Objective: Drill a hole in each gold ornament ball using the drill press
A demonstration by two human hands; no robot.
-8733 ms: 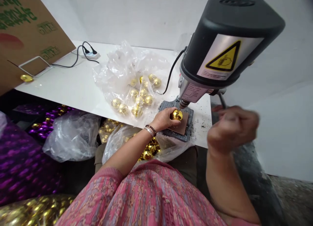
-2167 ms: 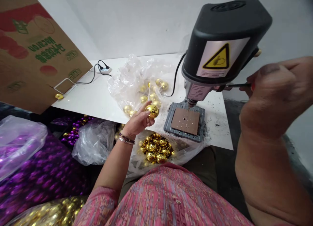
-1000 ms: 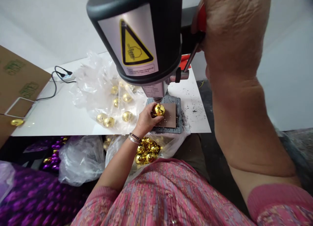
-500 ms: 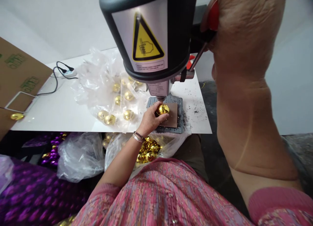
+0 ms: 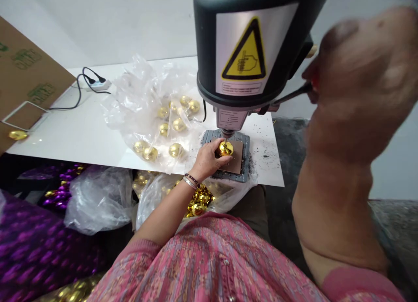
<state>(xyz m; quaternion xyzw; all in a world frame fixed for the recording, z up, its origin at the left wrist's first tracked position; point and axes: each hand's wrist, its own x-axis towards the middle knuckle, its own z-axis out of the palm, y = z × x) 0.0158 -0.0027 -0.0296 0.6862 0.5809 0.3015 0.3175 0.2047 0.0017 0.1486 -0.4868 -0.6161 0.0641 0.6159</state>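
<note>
A shiny gold ball (image 5: pixel 226 149) rests on a brown board (image 5: pixel 235 162) on the grey base (image 5: pixel 245 173) of a drill press (image 5: pixel 209 53). Thumb and fingers of my left hand (image 5: pixel 209 157) grip the ball from its left side. The thin bit (image 5: pixel 226 140) comes down onto the ball's top; whether it has entered I cannot tell. My right hand (image 5: pixel 362 71), large and blurred close to the camera, is closed around the end of the press's feed lever (image 5: pixel 292 94). A yellow warning label (image 5: pixel 246 53) faces me on the press's dark housing.
Left of the press, several gold balls (image 5: pixel 176 150) lie on clear plastic (image 5: pixel 130 93) on the white table (image 5: pixel 65 149). Below the table edge is a bag of gold balls (image 5: pixel 199 206). Purple balls (image 5: pixel 48 249) fill the lower left. A cardboard box (image 5: pixel 29 71) and a power strip (image 5: pixel 98 85) stand farther left.
My right hand has moved down and outward with the lever, which now lies flatter. The camera view has shifted, so the press appears farther right. My left hand still holds the gold ball.
</note>
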